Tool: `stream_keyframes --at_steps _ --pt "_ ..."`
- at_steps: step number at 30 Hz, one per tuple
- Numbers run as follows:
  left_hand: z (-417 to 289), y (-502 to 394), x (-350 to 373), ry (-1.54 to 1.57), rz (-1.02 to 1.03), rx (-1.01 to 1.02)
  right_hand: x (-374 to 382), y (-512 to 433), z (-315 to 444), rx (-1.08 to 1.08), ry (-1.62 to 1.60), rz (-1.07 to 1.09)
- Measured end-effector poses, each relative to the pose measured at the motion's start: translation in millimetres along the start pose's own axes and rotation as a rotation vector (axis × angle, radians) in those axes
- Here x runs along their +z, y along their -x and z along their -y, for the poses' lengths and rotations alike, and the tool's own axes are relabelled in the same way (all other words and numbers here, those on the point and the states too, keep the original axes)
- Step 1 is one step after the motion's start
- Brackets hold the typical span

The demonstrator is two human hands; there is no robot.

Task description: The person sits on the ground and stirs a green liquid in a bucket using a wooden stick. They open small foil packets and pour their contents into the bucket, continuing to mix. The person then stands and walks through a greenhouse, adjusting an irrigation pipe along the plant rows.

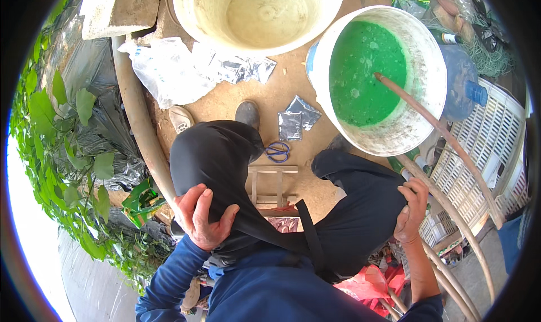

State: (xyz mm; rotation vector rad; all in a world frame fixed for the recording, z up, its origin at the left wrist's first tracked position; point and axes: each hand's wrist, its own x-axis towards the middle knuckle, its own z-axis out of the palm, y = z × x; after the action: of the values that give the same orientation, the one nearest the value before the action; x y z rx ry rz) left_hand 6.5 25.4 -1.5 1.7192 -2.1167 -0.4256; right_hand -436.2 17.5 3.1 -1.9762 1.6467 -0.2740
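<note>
My left hand [205, 220] rests on the dark trousers [211, 161] at my left thigh, thumb and fingers apart, nothing in it. Against the outer side of my right knee, my right hand [412, 210] has its fingers curled; whether it pinches the cloth cannot be told. Between my feet lie blue-handled scissors [277, 152], beside two flat foil packets [290, 126]. A white bucket [429, 64] of green liquid [365, 74] stands ahead to the right, with a wooden stick [444, 131] leaning in it. Straight ahead is a wide, pale tub [266, 17] with a stained bottom.
A white plastic bag [169, 72] and crumpled foil packaging [243, 66] lie by the tub. At right are a blue water jug [458, 83], a white plastic crate [482, 136] and bent poles [456, 220]. Leafy vines [55, 153] grow left of a thick pipe [137, 110].
</note>
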Motion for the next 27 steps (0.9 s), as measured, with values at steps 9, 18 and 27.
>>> stream_keyframes --at_steps 9,18,27 --pt "-69 -32 -74 0.236 0.237 -0.357 -32 -1 38 0.214 0.09 0.223" --pt "-140 57 -217 0.256 -0.019 -1.067 -191 -23 163 0.172 -0.032 0.405" --pt "-398 250 -155 0.26 -0.144 -1.788 -299 -72 135 -0.038 0.104 0.552"
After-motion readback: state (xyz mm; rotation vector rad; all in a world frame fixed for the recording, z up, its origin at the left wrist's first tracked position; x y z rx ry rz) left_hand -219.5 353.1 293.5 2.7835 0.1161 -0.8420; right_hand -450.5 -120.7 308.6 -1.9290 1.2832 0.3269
